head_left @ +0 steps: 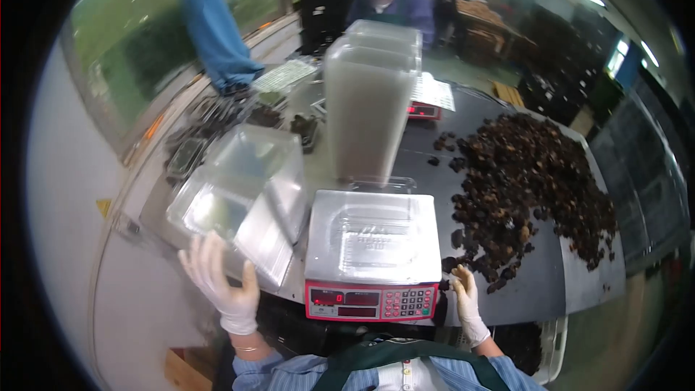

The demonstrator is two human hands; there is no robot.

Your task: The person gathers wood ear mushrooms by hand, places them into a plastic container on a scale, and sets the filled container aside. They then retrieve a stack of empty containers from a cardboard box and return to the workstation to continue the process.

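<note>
My left hand [223, 284], in a white glove, is open with fingers spread beside the near edge of the stacked clear plastic trays [264, 235]. My right hand [467, 302], also gloved, is just right of the red scale, near dark dried pieces; its fingers are bent together, and what they hold, if anything, is too small to name. Between my hands sits the red scale [373, 302] with a steel platform; its display reads 0. On the platform lies a clear plastic tray [376, 235].
A tall stack of clear containers [369, 101] stands behind the scale. A big heap of dark dried pieces [532, 174] spreads over the table's right side. Farther back are a second scale [425, 110] and a person in a blue cap [391, 0]. Small filled trays [188, 156] lie at left.
</note>
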